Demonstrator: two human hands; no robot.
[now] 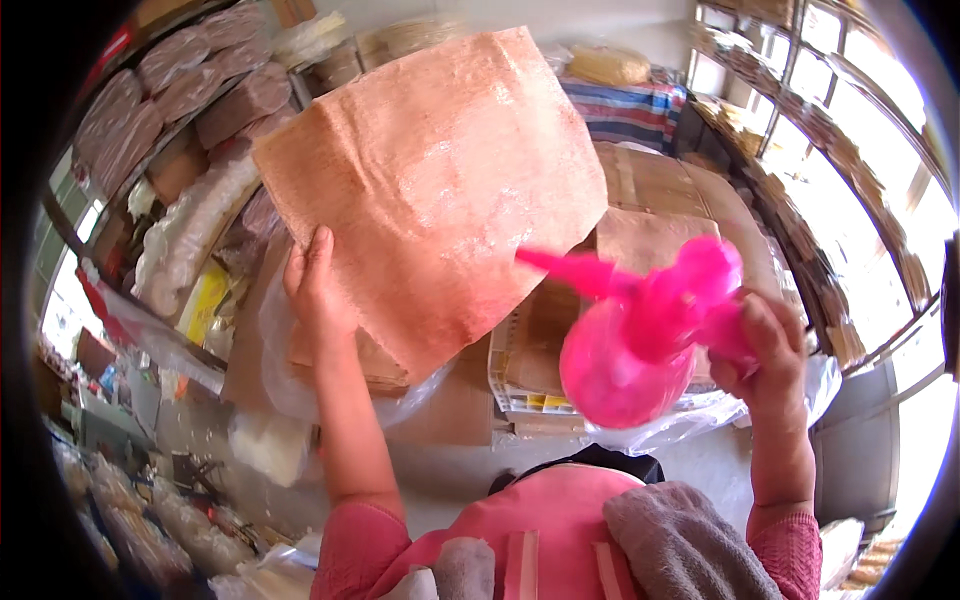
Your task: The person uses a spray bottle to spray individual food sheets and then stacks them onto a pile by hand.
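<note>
Head view: left hand (pixel 316 285) grips tan sheet (pixel 440 190), right hand (pixel 765 345) grips pink spray bottle (pixel 635 355); sheet's centre looks wetted, left edge probably undone.

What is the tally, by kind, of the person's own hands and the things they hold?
Hands: 2 (left hand, right hand)
Tan sheet: 1, in the left hand
Pink spray bottle: 1, in the right hand
Total: 4
</note>
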